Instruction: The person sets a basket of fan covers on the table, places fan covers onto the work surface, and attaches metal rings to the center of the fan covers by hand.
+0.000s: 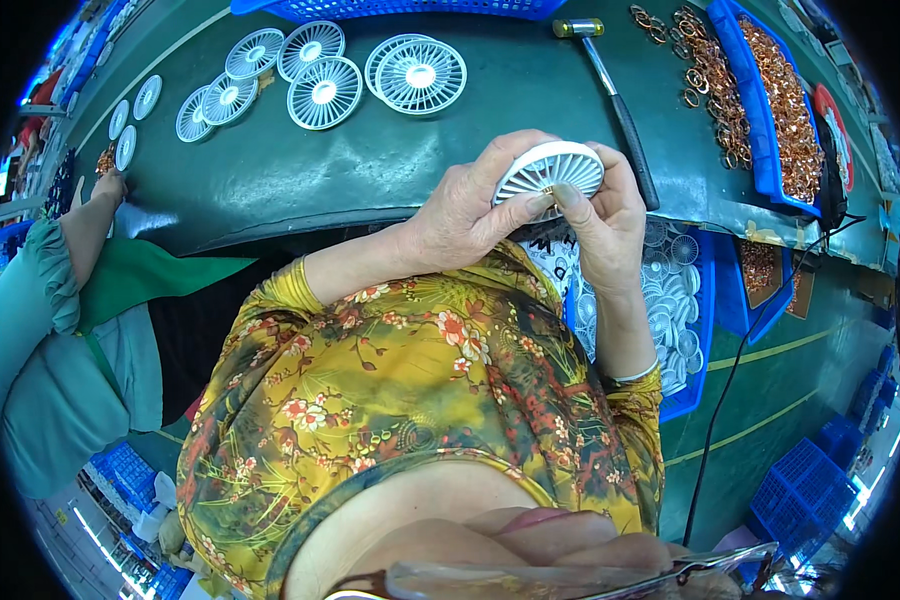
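Observation:
Between my two hands, just over the near edge of the green table, I hold a round white slotted plastic disc (577,165), tilted. My left hand (480,200) grips its left side, and my right hand (610,210) grips the right side. Both thumbs press together at the disc's centre, where a small copper-coloured ring (548,191) partly shows under them. Several similar white slotted discs (325,92) lie on the table ahead and to the left, some overlapping. A hammer (615,105) with a black handle lies just right of my hands.
A blue tray (760,110) full of copper-coloured rings stands at the right, with loose rings (715,85) beside it. Below the table edge, a blue crate (705,330) holds many white discs. At the left, a co-worker's hand (110,188) reaches the table. A black cable (735,370) hangs at the right.

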Demonstrator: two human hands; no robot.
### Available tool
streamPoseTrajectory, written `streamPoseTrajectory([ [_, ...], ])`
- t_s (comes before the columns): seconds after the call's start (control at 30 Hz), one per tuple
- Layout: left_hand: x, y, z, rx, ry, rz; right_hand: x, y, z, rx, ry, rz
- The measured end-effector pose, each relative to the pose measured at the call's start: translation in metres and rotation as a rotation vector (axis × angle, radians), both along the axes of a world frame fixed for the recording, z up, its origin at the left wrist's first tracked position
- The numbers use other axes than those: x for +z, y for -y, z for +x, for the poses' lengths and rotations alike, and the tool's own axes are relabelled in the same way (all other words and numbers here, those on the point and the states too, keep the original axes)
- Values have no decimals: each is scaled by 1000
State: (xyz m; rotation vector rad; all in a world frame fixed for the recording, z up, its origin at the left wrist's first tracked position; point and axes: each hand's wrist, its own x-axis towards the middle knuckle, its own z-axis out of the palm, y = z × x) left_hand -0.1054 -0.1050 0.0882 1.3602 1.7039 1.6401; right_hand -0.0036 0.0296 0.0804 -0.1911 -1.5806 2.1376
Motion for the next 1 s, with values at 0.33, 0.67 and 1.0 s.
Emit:
streamPoseTrajectory([
  [0.33, -13, -14, -11, 146, -270, 16, -15, -18, -14, -12, 93, 111],
  [0.67, -25, -8, -56, 558, -1061, -387, -32, -174, -49, -780, 849, 1404],
  [1.0, 7, 6, -108, 666, -1008, -45, -33, -144, -39, -569, 486, 879],
])
